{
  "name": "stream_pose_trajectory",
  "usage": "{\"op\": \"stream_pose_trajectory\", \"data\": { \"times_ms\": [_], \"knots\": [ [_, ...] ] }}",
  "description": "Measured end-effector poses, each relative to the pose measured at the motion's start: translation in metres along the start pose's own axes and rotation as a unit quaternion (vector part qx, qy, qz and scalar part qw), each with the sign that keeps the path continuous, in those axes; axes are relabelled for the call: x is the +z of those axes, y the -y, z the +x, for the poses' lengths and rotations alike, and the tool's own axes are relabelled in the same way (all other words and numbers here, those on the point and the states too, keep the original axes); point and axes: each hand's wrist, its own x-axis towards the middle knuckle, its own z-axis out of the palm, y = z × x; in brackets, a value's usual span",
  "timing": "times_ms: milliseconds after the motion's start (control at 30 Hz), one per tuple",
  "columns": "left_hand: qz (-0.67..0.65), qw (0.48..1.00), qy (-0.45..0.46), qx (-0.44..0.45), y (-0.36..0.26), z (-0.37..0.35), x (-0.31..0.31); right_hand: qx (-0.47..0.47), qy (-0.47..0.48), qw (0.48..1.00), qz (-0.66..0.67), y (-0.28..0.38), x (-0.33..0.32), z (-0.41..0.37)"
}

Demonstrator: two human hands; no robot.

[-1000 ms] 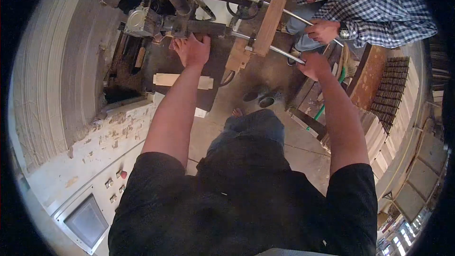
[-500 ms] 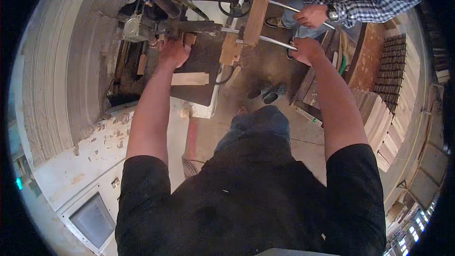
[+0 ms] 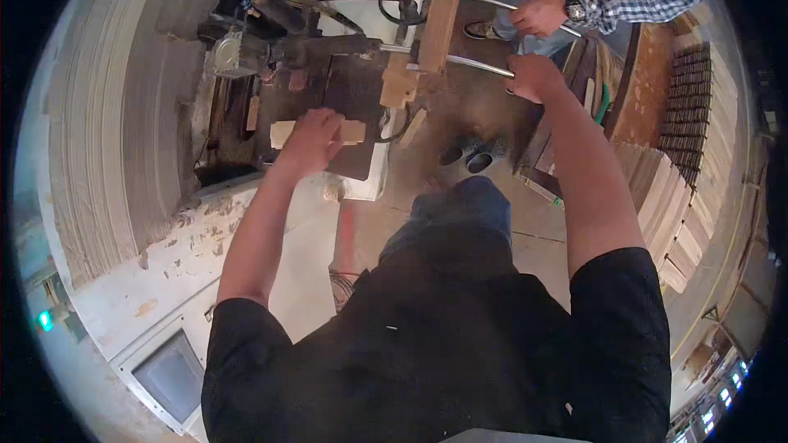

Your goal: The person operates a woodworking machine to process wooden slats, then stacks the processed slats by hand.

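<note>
Resting my left hand (image 3: 310,141) over the wooden strip (image 3: 354,132) beneath its curled fingers, pinch unclear, I judge it light, stiff, best held mid-length; my right hand (image 3: 537,79) wraps a metal rod (image 3: 483,66).

2 of wearer's hands are showing: L hand (image 3: 310,139), R hand (image 3: 533,78). 1 co-worker's hand (image 3: 540,15) is showing just beyond R hand, w/ 1 watch (image 3: 576,10). 2 metal rods are running toward R hand: near rod (image 3: 476,64), far rod (image 3: 488,1). 1 wood strip (image 3: 355,132) is lying under L hand; 1 reddish block (image 3: 298,79) is sitting beyond it. 1 upright-grained board (image 3: 442,20) is crossing both rods, L of R hand. 2 clogs (image 3: 488,157) are resting betw. hands, nearer R. 1 screen (image 3: 170,369) is showing well below L hand. Stacked pcs (image 3: 652,193) R of R hand are blurring, exact no. unclear.
</note>
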Motion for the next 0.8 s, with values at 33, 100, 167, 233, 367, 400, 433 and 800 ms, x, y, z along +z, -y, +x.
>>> {"op": "stream_pose_trajectory", "data": {
  "times_ms": [33, 100, 167, 233, 367, 400, 433, 800],
  "knots": [
    [0.017, 1.0, 0.011, -0.002, -0.008, 0.0, -0.001, 0.002, -0.002, 1.0, 0.0, -0.001, 0.002, 0.002],
    [0.007, 1.0, -0.008, 0.007, -0.023, 0.021, -0.012, 0.021, 0.015, 1.0, 0.014, -0.005, 0.007, 0.005],
    [-0.041, 0.997, -0.066, 0.029, -0.052, 0.047, -0.031, 0.026, 0.022, 0.999, 0.02, -0.003, 0.002, 0.001],
    [-0.106, 0.985, -0.128, 0.041, -0.078, 0.095, -0.035, 0.025, 0.029, 0.999, 0.026, 0.001, 0.003, 0.003],
    [-0.128, 0.978, -0.159, -0.05, -0.107, 0.2, -0.023, 0.003, -0.029, 0.999, 0.022, -0.004, 0.011, 0.003],
    [-0.132, 0.979, -0.09, -0.125, -0.11, 0.219, -0.018, 0.019, -0.031, 0.999, 0.034, -0.004, 0.01, 0.002],
    [-0.133, 0.978, -0.095, -0.128, -0.113, 0.231, -0.008, 0.016, -0.033, 0.999, 0.03, -0.001, 0.006, -0.001],
    [-0.411, 0.759, -0.485, -0.144, -0.104, 0.099, -0.011, 0.015, -0.005, 1.0, 0.013, 0.001, 0.001, 0.002]
  ]
}}
